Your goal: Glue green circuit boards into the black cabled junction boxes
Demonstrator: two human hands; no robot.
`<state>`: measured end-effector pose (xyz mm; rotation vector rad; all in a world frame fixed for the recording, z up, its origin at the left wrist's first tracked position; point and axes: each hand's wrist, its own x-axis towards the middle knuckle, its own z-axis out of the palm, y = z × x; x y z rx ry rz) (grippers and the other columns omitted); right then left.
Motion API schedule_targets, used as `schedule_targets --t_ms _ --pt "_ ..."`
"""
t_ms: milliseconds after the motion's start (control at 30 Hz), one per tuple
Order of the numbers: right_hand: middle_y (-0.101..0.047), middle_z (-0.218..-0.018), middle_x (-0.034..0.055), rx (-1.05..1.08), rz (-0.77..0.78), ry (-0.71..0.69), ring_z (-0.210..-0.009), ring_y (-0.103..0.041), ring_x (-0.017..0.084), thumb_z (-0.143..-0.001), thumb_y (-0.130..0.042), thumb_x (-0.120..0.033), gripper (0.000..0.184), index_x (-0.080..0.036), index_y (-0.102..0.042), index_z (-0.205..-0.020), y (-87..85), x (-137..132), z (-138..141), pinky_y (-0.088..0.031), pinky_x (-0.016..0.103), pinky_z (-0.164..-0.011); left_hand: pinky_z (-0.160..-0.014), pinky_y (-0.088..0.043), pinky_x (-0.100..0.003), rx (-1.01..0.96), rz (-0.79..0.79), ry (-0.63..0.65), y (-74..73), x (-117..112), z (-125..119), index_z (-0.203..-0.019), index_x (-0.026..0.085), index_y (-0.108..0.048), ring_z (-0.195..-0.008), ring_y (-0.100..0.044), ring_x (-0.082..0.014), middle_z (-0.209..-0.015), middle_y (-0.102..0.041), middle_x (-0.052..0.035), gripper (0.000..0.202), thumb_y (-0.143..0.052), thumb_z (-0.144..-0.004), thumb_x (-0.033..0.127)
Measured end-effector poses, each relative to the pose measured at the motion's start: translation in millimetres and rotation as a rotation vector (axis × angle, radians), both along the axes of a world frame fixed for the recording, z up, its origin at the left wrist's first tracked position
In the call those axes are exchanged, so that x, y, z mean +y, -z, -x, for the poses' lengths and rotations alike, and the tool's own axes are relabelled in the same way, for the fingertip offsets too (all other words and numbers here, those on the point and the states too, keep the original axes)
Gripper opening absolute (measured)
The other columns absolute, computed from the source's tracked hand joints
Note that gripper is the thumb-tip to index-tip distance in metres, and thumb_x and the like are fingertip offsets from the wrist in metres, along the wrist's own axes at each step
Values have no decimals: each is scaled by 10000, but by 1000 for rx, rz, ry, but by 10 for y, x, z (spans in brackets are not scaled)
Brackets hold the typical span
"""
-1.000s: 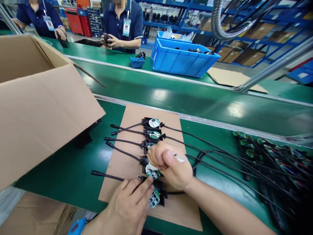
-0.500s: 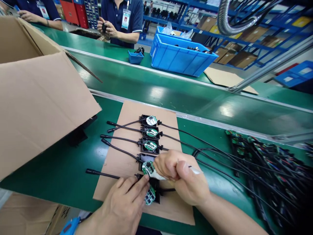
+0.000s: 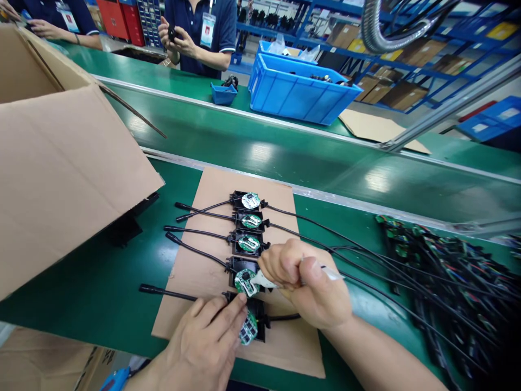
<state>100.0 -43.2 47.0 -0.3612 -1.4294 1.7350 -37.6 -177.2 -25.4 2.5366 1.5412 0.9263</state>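
My right hand (image 3: 305, 282) is closed around a white squeeze tube (image 3: 264, 279), its nozzle tip at a round green circuit board (image 3: 246, 283) in a black housing. White paste lies on that board in a curved line. My left hand (image 3: 209, 336) rests with fingers stretched out, a fingertip at the board's lower edge. Partly under those fingers is another round board (image 3: 248, 328) by the nearest black housing (image 3: 259, 312). Farther back, three boards, the closest being this one (image 3: 249, 243), sit in black housings and carry white paste. Black cables run from the housings to both sides.
A cardboard sheet (image 3: 301, 353) lies under the housings on the green table (image 3: 179, 304). A large carton (image 3: 73, 179) stands at left, a heap of black cables (image 3: 443, 282) at right. Beyond are a blue bin (image 3: 301, 92), a small blue tray (image 3: 223, 94) and two co-workers.
The tube's nozzle has moved slightly right and up across the board, and the white paste line behind it now shows as a curve. My left hand stays nearly in place.
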Motion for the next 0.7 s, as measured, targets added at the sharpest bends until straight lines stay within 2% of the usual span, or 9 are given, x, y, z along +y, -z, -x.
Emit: schedule_targets --t_ms 200,333,433,500,567,700 --pt "-278 -522 -47 -14 -48 17 -465 -268 88 -926 -472 -465 411 -185 -430 -628 33 41 1 -202 262 -464 -764 -459 -364 1 17 -3 -35 17 11 -1244 89 -590 -988 -548 -237 -1374 -541 -51 402 -437 -873 126" --pt "-285 -522 -43 -13 -41 25 -469 -291 94 -930 -460 -471 410 -188 -428 -635 -113 -26 -107 -222 272 -471 -782 -468 -371 -50 15 5 -64 -52 29 -1220 87 -605 -989 -564 -243 -1308 -594 -72 382 -460 -868 113" --pt "-281 -529 -42 -23 30 22 -475 -292 99 -934 -438 -501 423 -194 -409 -644 -257 -169 -191 -243 279 -483 -747 -469 -331 -174 -96 30 -18 -167 24 -1113 102 -664 -937 -586 -221 -1133 -691 -65 311 -479 -865 77" --pt "-276 -530 -41 -30 99 -9 -476 -286 102 -931 -430 -523 433 -199 -395 -647 -289 -283 -200 -242 279 -483 -733 -474 -307 -220 -159 64 35 -243 12 -1059 97 -682 -911 -599 -205 -1065 -715 -65 271 -475 -885 86" --pt "-272 -524 -42 -7 157 -54 -469 -273 100 -932 -431 -521 436 -199 -387 -641 -241 -378 -157 -232 273 -474 -737 -487 -300 -216 -183 90 87 -295 -2 -1052 85 -682 -926 -609 -200 -1071 -715 -75 272 -459 -895 93" --pt "-271 -508 -47 64 177 -86 -451 -246 88 -923 -463 -496 430 -193 -395 -626 1 -453 6 -205 254 -454 -742 -505 -296 -184 -183 72 146 -327 -14 -1063 92 -677 -961 -615 -192 -1100 -710 -68 305 -450 -862 58"
